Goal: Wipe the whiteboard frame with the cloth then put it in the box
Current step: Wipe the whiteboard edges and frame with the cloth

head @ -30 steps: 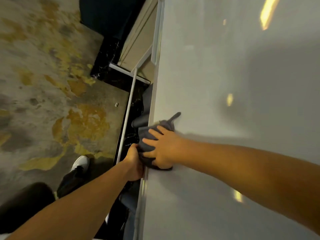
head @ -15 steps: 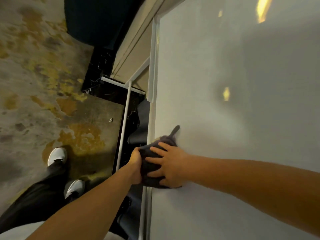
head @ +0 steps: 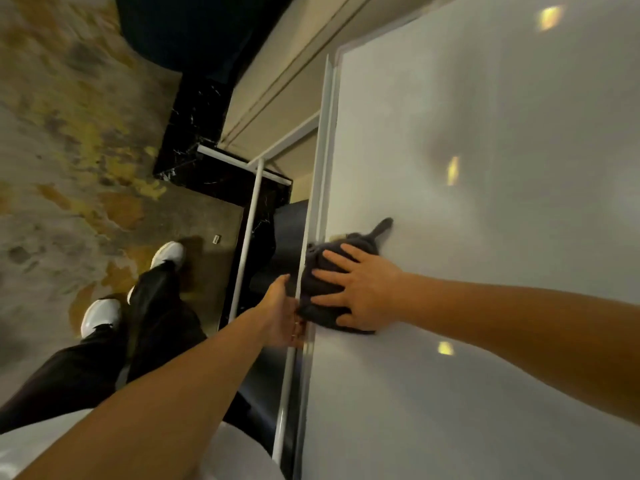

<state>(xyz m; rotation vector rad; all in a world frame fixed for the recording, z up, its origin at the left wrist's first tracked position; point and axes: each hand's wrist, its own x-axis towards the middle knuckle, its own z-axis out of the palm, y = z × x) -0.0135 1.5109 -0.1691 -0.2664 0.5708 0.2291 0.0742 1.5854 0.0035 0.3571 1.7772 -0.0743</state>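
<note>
A large whiteboard fills the right side, with its pale frame running down its left edge. A dark grey cloth is bunched against that frame edge. My right hand lies flat on the cloth with fingers spread, pressing it onto the board. My left hand grips the frame edge just left of the cloth, its fingers hidden behind the frame. No box is in view.
A white stand tube runs beside the board above a black base. Patterned yellow-grey carpet covers the left. My legs in dark trousers and white shoes stand at lower left. A beige wall lies beyond.
The view has shifted so more of the board's top corner and my legs show. My right hand and the cloth stay pressed at the frame edge; my left hand keeps its grip beside it.
</note>
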